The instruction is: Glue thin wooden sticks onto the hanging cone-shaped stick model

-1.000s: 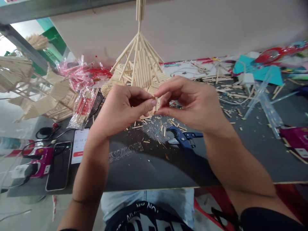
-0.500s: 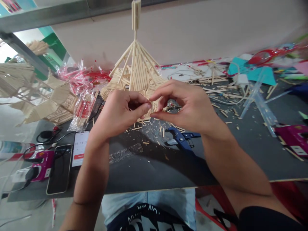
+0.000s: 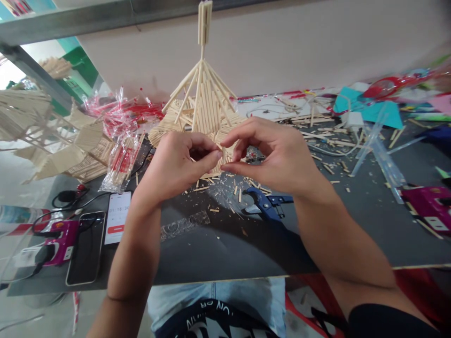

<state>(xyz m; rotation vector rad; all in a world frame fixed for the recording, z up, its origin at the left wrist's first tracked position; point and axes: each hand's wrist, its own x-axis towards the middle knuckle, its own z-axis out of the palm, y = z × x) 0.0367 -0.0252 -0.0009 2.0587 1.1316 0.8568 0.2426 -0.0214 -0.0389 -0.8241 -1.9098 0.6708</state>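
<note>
A short wooden stick (image 3: 224, 156) stands upright between the thumb and forefinger of my right hand (image 3: 271, 152). From the other side, the thumb and fingers of my left hand (image 3: 179, 157) are pinched together right beside the stick; what lies between them is too small to make out. Just behind both hands rises a model of pale wooden sticks (image 3: 209, 112), with sloping roof sticks and a bundled spire. My fingers hide its lower front part, and I cannot tell whether they touch it.
Blue pipe cutters (image 3: 268, 202) and a clear ruler (image 3: 185, 224) lie before the model among stick offcuts. Two phones (image 3: 86, 249) and a purple power strip (image 3: 63, 241) are at left, near bagged sticks (image 3: 121, 162). Clear glue sticks (image 3: 382, 155) lie at right. Another stick model (image 3: 66, 136) stands far left.
The short stick shows more plainly between my right finger and thumb. Both hands keep nearly the same pose, and the view has shifted slightly.
</note>
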